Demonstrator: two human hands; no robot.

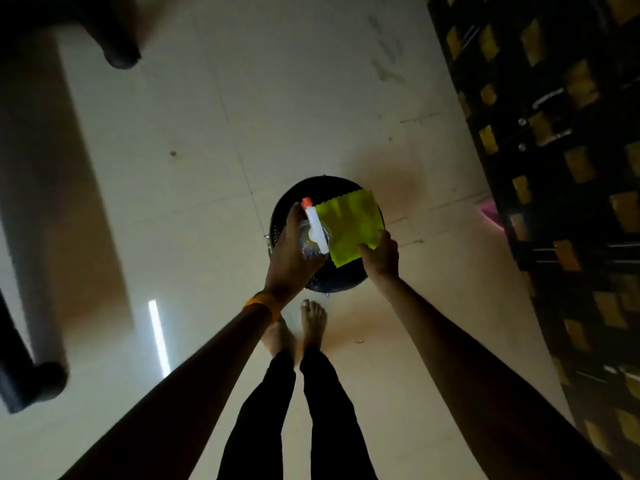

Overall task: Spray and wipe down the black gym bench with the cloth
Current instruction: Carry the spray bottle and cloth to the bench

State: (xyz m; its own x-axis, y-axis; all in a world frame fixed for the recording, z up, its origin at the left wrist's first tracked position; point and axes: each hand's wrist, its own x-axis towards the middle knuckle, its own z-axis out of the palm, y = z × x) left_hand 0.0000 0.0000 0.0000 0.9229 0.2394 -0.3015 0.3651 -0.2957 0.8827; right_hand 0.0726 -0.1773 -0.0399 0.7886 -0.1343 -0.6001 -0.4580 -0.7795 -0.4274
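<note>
I look straight down at a round black stool [341, 277] on the pale floor. A clear spray bottle [314, 233] with a white head and red nozzle stands on it, and my left hand [294, 258] is wrapped around its body. Beside the bottle lies a yellow-green cloth [353, 223] spread flat, its near edge pinched by my right hand [381, 256]. At the far left runs the long dark frame of the black gym bench [27, 202], with rounded black feet at its ends.
My bare feet [313, 320] stand just behind the stool. A dark cabinet with yellow squares [561, 168] lines the right side. A bit of pink [490, 214] shows at its base. Pale tiled floor [207, 133] lies between bench and stool.
</note>
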